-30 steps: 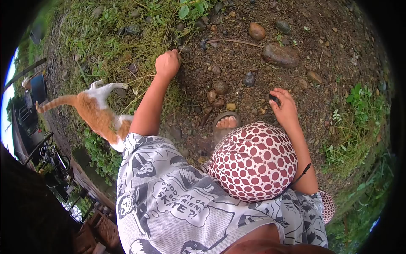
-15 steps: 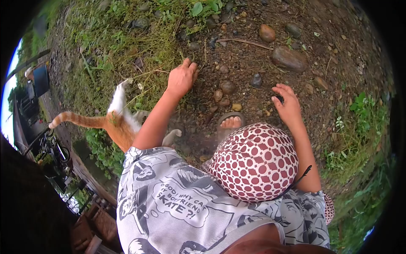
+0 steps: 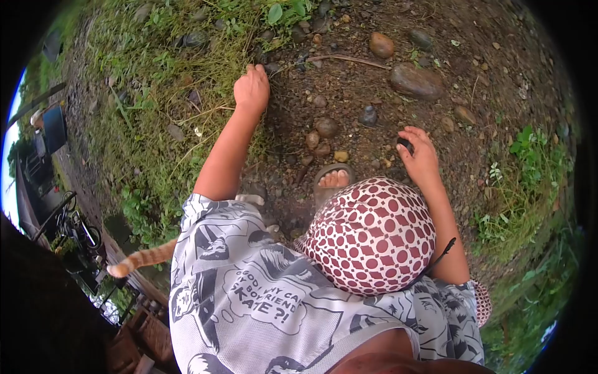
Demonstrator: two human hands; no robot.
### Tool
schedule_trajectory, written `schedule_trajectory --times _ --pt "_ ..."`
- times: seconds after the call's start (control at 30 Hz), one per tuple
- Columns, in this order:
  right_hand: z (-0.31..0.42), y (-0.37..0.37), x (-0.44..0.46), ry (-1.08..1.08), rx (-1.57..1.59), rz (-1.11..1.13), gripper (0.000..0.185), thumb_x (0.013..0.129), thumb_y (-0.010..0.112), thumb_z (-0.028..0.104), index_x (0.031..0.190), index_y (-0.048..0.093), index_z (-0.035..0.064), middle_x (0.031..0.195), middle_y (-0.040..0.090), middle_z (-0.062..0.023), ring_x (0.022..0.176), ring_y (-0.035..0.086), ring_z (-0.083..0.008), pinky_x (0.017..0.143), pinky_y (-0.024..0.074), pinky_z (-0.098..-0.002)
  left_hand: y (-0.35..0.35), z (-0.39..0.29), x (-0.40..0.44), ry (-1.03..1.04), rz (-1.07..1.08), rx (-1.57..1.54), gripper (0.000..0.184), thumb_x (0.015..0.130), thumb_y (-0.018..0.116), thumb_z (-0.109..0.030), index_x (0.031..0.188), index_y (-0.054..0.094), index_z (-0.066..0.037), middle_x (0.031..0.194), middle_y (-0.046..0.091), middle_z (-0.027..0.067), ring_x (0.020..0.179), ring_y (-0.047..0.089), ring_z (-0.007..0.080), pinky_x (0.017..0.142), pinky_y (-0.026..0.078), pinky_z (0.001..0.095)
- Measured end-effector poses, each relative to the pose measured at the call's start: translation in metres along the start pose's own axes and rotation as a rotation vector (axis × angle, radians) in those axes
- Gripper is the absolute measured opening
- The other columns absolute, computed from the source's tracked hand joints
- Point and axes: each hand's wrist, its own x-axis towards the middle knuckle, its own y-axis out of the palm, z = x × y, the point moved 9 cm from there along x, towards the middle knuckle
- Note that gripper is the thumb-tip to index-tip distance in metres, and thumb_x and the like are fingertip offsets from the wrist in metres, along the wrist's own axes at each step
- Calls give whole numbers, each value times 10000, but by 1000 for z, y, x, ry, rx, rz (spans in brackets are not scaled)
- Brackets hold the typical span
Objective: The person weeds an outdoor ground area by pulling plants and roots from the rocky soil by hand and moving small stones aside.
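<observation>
My left hand (image 3: 251,92) reaches down to the edge of the low weeds (image 3: 205,81), its fingers curled together at the soil. What lies between the fingertips is hidden. My right hand (image 3: 421,157) is bent above the ground beside my knee, with a small dark object (image 3: 405,145) between thumb and fingers; its kind is unclear. Red-and-white patterned cloth (image 3: 377,240) covers the knee. Below it shows a foot in a sandal (image 3: 334,179). Bare, damp soil with pebbles lies between my hands.
A cat's orange tail (image 3: 146,257) sticks out at left, the body mostly hidden behind my shirt (image 3: 249,280). Stones lie ahead, among them a large brown one (image 3: 417,81) and a reddish one (image 3: 381,45). A thin stick (image 3: 350,59) lies near them. A motorbike (image 3: 81,227) stands far left.
The cat has moved back towards my body, so mainly its tail and paws show. My left hand has shifted slightly forward along the weeds. The right hand still holds the dark object.
</observation>
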Motion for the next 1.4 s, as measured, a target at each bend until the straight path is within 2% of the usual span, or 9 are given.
schedule_trajectory --times 0.1,0.37,0.6,0.8,1.07,1.1,1.2,1.27,1.4 --pt "1 -1 0 40 -1 16 290 804 630 131 1081 632 45 1219 550 -129 1131 523 -311 961 418 -386 2 2 4 24 50 24 183 894 430 -114 973 566 -22 1007 582 196 820 656 330 667 541 416" --pt "4 -3 1 2 -19 -2 290 803 629 133 1079 634 45 1223 550 -126 1154 508 -305 977 406 -391 22 10 18 154 147 -51 191 878 470 -161 979 571 -34 990 579 197 882 620 376 753 516 448" --pt "-10 4 -1 59 21 29 279 818 623 135 1086 635 58 1243 538 -112 1165 501 -299 980 406 -394 -13 7 -42 133 165 -146 196 861 551 -212 936 575 -33 988 582 188 865 627 358 743 524 436" --pt "9 9 6 -26 47 59 288 812 630 130 1092 634 63 1243 540 -114 1167 502 -296 981 408 -388 -10 -44 -123 382 611 -27 262 811 631 -280 938 608 -52 1026 606 155 887 634 331 768 524 419" --pt "13 12 9 -43 40 57 300 810 632 127 1104 630 66 1252 533 -126 1174 498 -301 984 406 -385 -18 -51 -55 190 120 -178 280 745 659 -149 960 537 -17 1101 542 188 794 642 361 668 535 435" --pt "11 11 8 -32 41 52 301 810 632 128 1105 629 67 1254 532 -127 1175 498 -301 984 406 -385 -23 -47 -43 174 55 -180 147 840 481 -93 951 536 -15 1063 536 198 792 648 344 655 539 407" --pt "3 9 5 0 52 49 304 810 632 122 1108 627 65 1258 529 -128 1175 498 -302 987 404 -387 -11 -22 -11 38 32 -156 172 897 407 -94 1009 501 -3 1065 529 201 812 640 364 687 535 430" --pt "-3 8 4 15 84 31 306 810 633 119 1111 625 63 1260 528 -127 1171 500 -304 986 405 -388 -5 -7 1 38 29 -153 168 849 471 -74 1006 466 -16 1134 513 224 815 628 410 692 526 474" --pt "-13 6 3 19 73 9 307 813 632 116 1115 621 59 1262 527 -121 1166 505 -304 980 411 -389 -1 39 14 105 -11 21 138 889 397 -57 1013 452 -33 1244 488 198 870 632 384 710 526 460"
